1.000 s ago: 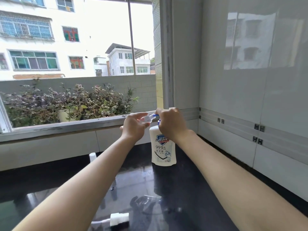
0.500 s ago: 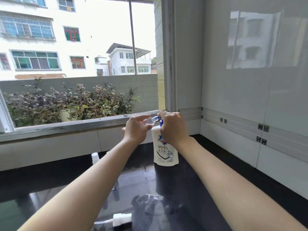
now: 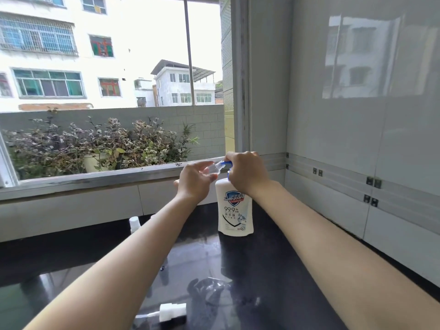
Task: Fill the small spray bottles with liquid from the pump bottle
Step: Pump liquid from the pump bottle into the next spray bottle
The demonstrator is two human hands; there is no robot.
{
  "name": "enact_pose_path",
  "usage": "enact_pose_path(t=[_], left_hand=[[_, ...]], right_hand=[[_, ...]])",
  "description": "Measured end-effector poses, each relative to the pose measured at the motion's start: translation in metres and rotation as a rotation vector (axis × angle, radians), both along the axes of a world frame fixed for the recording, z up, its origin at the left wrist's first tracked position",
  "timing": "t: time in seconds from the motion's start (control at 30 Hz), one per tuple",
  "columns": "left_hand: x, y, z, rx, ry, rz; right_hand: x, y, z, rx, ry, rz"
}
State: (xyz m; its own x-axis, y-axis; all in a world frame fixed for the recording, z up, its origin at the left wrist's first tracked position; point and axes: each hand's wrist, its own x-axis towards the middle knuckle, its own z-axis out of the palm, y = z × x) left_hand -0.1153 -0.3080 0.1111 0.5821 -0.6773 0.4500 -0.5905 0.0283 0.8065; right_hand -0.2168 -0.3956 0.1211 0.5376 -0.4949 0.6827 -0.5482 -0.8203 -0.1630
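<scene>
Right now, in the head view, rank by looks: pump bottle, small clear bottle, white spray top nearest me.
1. pump bottle
2. white spray top and small clear bottle, about alike: the top is nearer, the bottle partly covered by the left hand.

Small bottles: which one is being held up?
The clear small spray bottle, pinched in the left hand at the blue spout of the pump bottle. The white-capped bottle stands apart on the black counter.
</scene>
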Motion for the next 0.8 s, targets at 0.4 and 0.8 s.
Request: enact_pose_path(t=[0.4,0.8], left_hand=[[0.001,-0.002,-0.003,0.014,-0.031,0.021],[0.0,-0.002,-0.002,0.018,-0.021,-0.001]], right_hand=[[0.001,0.006,-0.02,-0.028,-0.075,0.012],[-0.002,0.01,-0.015,-0.05,-0.075,-0.043]])
